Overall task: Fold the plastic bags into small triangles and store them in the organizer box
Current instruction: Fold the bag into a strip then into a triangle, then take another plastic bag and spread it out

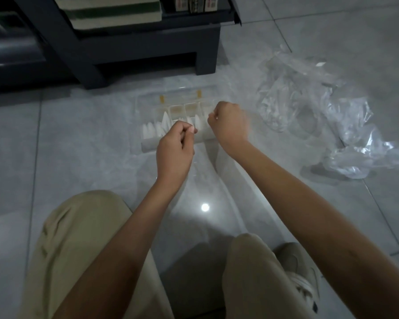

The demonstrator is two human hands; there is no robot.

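Both hands were raised above the floor. The left hand [175, 146] and the right hand [228, 127] were each clenched in a pinch on the top edge of a clear plastic bag [203, 173], which hung faintly visible towards the lap.

Risks, as judged:
- The thin film could slip from either pinch.
- A skewed first fold would give a loose triangle.

The organizer box [150, 143] lay open just beyond the hands, with folded triangles [164, 125] in its near-left compartments. The unfolded bags [309, 111] lay far right, well apart. A dark shelf unit [124, 49] bounded the far side. Open tile lay left and near.
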